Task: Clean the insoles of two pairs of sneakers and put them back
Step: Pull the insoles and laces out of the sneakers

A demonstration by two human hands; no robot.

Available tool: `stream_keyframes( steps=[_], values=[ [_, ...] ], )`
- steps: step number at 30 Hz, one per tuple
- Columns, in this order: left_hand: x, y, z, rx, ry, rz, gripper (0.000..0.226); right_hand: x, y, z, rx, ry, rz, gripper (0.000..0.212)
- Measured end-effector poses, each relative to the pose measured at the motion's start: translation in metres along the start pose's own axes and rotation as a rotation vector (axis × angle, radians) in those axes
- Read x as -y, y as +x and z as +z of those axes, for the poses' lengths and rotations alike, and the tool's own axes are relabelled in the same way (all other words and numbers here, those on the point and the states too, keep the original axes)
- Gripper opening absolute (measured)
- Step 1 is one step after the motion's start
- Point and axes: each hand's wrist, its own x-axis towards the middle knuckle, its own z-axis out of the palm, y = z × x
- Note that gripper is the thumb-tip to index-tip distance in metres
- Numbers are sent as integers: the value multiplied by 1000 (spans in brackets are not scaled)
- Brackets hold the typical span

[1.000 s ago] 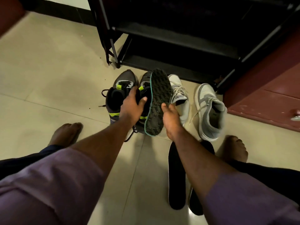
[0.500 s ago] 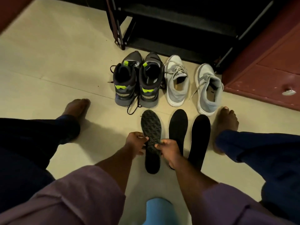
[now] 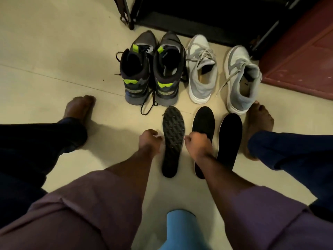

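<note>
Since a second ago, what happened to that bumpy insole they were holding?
It came away from the dark sneakers and down to the floor. The bumpy insole now lies beside the two black insoles, and both hands have let go: the left hand is just left of it, the right hand over a black insole. All four sneakers stayed in their row.

One head-worn wide-angle view looks steeply down and forward from above the person's knees, close over the pale tiled floor (image 3: 54,69), taking in both forearms below and the black metal shoe rack (image 3: 207,15) at the top edge.
</note>
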Motion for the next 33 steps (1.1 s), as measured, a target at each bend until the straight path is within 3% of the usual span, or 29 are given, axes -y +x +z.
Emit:
stream_keyframes(
  steps=[5,7,9,11,15,17,22,25,29,31,33],
  values=[
    [-57,-6,-49,-395,378,549,47,34,19,-30,-116,183,-114,34],
    [-88,-3,-72,-489,554,662,65,54,23,-36,-97,302,-160,32],
    [-117,8,-92,-442,760,666,80,74,28,-38,-67,425,-193,28],
    [-133,23,-108,-341,906,688,80,92,33,-34,-38,543,-203,19],
    [-138,49,-126,-317,1046,725,50,122,37,-26,54,642,-236,21],
    [-140,54,-133,-404,1051,739,39,132,39,-26,84,700,-224,11],
    [-100,26,-144,-547,770,678,34,134,45,-19,90,777,-187,19],
    [-48,-15,-135,-478,704,546,37,128,41,-17,80,785,-199,21],
    [17,-54,-117,-439,556,516,35,138,21,-20,105,842,-235,14],
    [34,-62,-114,-351,576,541,32,143,12,-19,176,792,-279,24],
    [38,-65,-120,-292,518,558,13,147,3,-16,263,742,-334,40]
  ],
)
